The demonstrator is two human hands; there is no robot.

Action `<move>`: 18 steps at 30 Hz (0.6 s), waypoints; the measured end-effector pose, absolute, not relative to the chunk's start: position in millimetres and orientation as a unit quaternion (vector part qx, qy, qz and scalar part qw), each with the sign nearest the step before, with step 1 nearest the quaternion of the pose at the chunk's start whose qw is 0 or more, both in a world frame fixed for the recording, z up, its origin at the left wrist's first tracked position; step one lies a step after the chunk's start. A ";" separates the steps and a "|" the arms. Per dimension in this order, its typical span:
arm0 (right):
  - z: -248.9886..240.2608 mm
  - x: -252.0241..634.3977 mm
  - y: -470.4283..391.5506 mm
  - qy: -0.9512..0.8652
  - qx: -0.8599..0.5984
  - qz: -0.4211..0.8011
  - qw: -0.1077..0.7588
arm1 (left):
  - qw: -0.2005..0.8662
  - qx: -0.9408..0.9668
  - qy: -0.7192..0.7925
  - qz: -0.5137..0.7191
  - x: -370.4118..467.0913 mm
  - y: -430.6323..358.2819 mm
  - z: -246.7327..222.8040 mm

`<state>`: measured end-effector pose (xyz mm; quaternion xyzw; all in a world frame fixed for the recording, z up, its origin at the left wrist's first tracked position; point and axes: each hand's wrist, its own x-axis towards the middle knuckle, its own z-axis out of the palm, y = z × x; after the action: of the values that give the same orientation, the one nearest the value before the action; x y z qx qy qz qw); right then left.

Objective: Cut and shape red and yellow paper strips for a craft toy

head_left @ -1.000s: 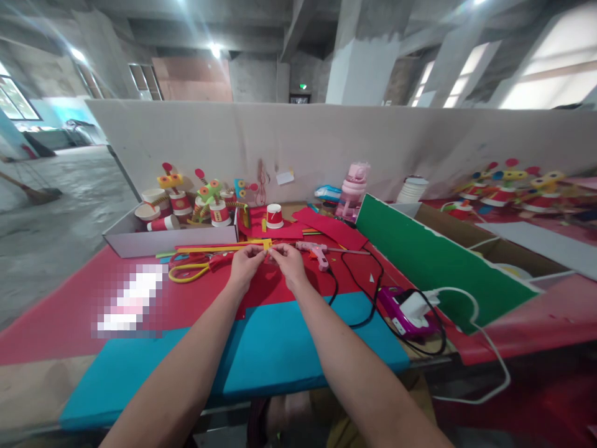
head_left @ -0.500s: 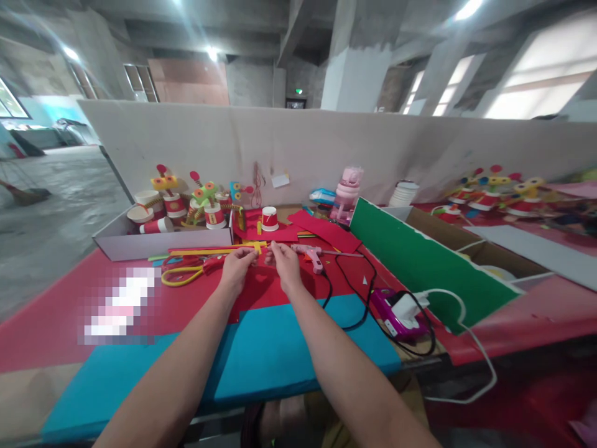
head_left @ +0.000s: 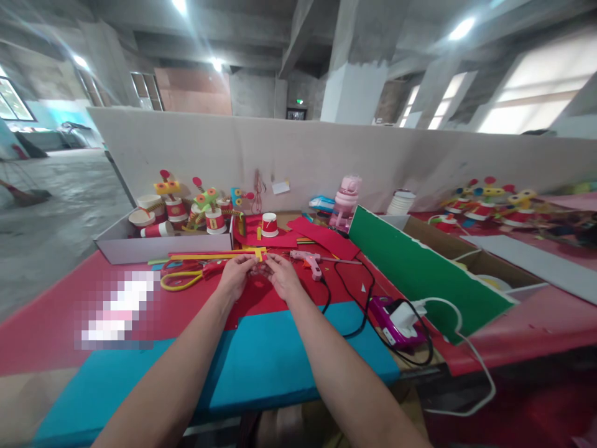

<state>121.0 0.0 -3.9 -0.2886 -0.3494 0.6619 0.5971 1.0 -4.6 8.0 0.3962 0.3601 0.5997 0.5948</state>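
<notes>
My left hand (head_left: 234,274) has its fingers pinched on a small yellow paper piece (head_left: 260,253), held just above the red table cover. Close beside it, my right hand (head_left: 283,277) pinches at the lower edge of the same piece, where a tiny red bit shows between the fingertips. To the right of my hands lies a pink hot glue gun (head_left: 310,262) with a black cord. On the left rest scissors with looped yellow handles (head_left: 181,280). Red and yellow strips (head_left: 200,255) lie behind my left hand. A red and white paper cup (head_left: 269,225) stands beyond both hands.
A white box (head_left: 163,244) on the left holds paper-cup figures (head_left: 205,202). On the right are a green-sided box (head_left: 420,267) and a purple power strip (head_left: 396,323) with plugs. Blue board (head_left: 261,354) covers the near edge. A pink bottle (head_left: 346,202) stands by the partition.
My right hand has closed in on the yellow piece, so the fingertips of both hands now meet around it. The view has tilted slightly upward.
</notes>
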 end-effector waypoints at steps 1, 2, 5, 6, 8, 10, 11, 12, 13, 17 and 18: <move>-3.2 120.9 -0.6 -0.347 -0.292 0.661 0.598 | 0.592 0.398 0.362 0.600 1.0 -4.6 7.9; -2.5 120.8 -1.3 -0.346 -0.295 0.659 0.599 | 0.589 0.400 0.363 0.601 1.2 -4.5 7.8; -0.4 120.4 -3.3 -0.350 -0.298 0.654 0.601 | 0.575 0.408 0.369 0.606 1.6 -4.1 6.7; 0.1 120.3 -3.7 -0.352 -0.299 0.654 0.600 | 0.568 0.412 0.372 0.608 1.7 -3.9 6.2; 0.4 120.1 -4.2 -0.356 -0.298 0.654 0.598 | 0.557 0.419 0.380 0.608 1.9 -3.2 5.2; -0.3 120.0 -3.9 -0.358 -0.297 0.655 0.596 | 0.549 0.423 0.385 0.609 1.8 -2.6 4.3; -0.9 120.0 -3.6 -0.357 -0.297 0.654 0.597 | 0.546 0.425 0.387 0.609 1.8 -2.5 4.0; -1.7 119.9 -3.1 -0.357 -0.298 0.653 0.597 | 0.543 0.426 0.389 0.610 1.7 -2.4 3.8; -2.7 119.9 -2.5 -0.357 -0.300 0.652 0.598 | 0.540 0.429 0.389 0.611 1.7 -2.5 3.7; -7.7 119.4 0.8 -0.378 -0.320 0.635 0.592 | 0.538 0.438 0.389 0.606 1.5 -3.6 3.8; -9.0 119.1 1.9 -0.386 -0.327 0.627 0.593 | 0.539 0.440 0.389 0.604 1.3 -3.9 3.7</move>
<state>119.1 1.9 -9.0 -0.3272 -0.3856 0.6268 0.5928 1.3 -3.9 3.7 0.4398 0.3892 0.6041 0.5387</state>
